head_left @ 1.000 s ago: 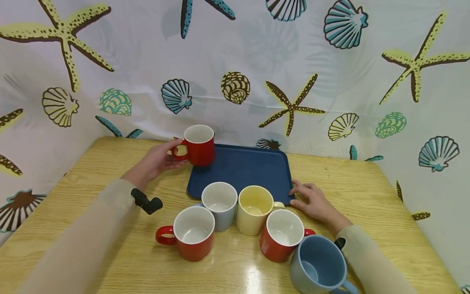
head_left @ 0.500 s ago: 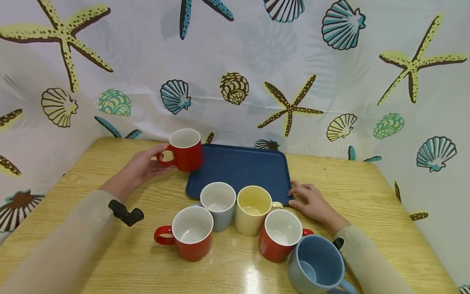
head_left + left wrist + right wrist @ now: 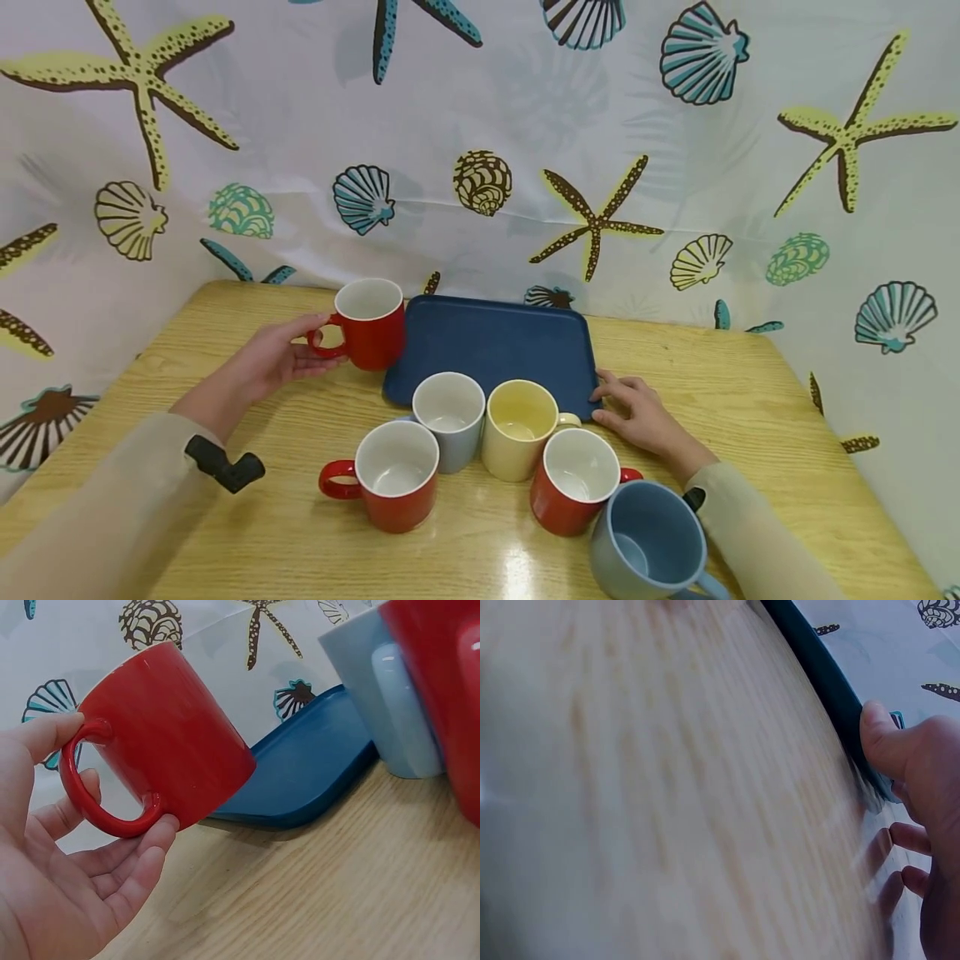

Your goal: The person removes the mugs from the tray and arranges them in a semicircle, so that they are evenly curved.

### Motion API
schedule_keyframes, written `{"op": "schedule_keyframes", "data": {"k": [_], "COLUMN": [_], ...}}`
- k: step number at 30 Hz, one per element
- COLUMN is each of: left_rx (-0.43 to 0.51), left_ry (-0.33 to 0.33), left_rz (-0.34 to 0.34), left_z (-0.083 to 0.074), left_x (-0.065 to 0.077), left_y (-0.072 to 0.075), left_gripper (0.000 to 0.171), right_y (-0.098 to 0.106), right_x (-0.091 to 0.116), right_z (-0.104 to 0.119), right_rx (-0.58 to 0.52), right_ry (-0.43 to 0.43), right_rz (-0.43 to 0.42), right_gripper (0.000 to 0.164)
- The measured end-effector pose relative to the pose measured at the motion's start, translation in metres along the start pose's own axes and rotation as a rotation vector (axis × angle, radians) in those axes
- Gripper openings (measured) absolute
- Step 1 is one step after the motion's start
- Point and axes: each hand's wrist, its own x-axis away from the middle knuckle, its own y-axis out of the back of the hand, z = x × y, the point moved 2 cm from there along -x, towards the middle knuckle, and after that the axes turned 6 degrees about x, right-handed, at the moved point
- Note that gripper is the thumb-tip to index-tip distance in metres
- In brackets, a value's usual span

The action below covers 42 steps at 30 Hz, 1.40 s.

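Note:
My left hand [image 3: 281,354] grips the handle of a red mug [image 3: 372,337] with a white inside. This mug is upright at the left end of a dark blue tray [image 3: 495,342], covering part of its left edge. In the left wrist view the thumb lies on top of the mug's handle [image 3: 76,784], with fingers through and below it. Whether the mug's base touches anything is hard to tell. My right hand [image 3: 637,417] rests at the tray's front right corner, fingers spread. In the right wrist view its thumb [image 3: 881,739] touches the tray's edge.
In front of the tray stand a light blue mug [image 3: 447,425], a cream mug [image 3: 519,433], a red mug [image 3: 397,487] and another red mug [image 3: 573,483]. A larger blue mug [image 3: 648,542] is beside my right sleeve. A patterned cloth [image 3: 480,100] hangs behind the wooden table [image 3: 315,550].
My left hand has carried the red mug leftward and toward me, from over the tray's back left corner to beside its left edge. My right hand stays at the tray corner.

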Motion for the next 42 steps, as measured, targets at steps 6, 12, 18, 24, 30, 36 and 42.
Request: {"op": "schedule_keyframes", "data": {"k": [6, 12, 18, 24, 30, 36, 42], "left_rx": [-0.015, -0.004, 0.016, 0.031, -0.012, -0.025, -0.003], "left_ry": [0.009, -0.004, -0.026, -0.04, -0.049, -0.05, -0.042], "left_rz": [0.02, 0.021, 0.026, 0.029, 0.039, 0.046, 0.063], "left_z": [0.005, 0.009, 0.013, 0.017, 0.019, 0.022, 0.027], "left_x": [0.013, 0.029, 0.044, 0.057, 0.074, 0.093, 0.11], "left_y": [-0.004, -0.003, 0.003, 0.011, 0.017, 0.021, 0.027], "left_gripper": [0.035, 0.034, 0.032, 0.031, 0.031, 0.033, 0.032], "right_y": [0.002, 0.001, 0.0, 0.001, -0.001, -0.002, -0.001], "right_x": [0.001, 0.001, 0.0, 0.001, 0.0, 0.0, 0.001], "right_z": [0.002, 0.001, -0.002, -0.001, -0.003, -0.003, -0.002], "right_rx": [-0.016, -0.025, -0.024, -0.041, -0.033, -0.032, -0.021], "right_ry": [-0.003, -0.003, 0.014, 0.007, 0.014, 0.017, 0.029], "right_rz": [-0.003, 0.0, -0.012, -0.011, -0.019, -0.017, -0.028], "right_gripper": [0.023, 0.023, 0.024, 0.021, 0.022, 0.022, 0.022]}}
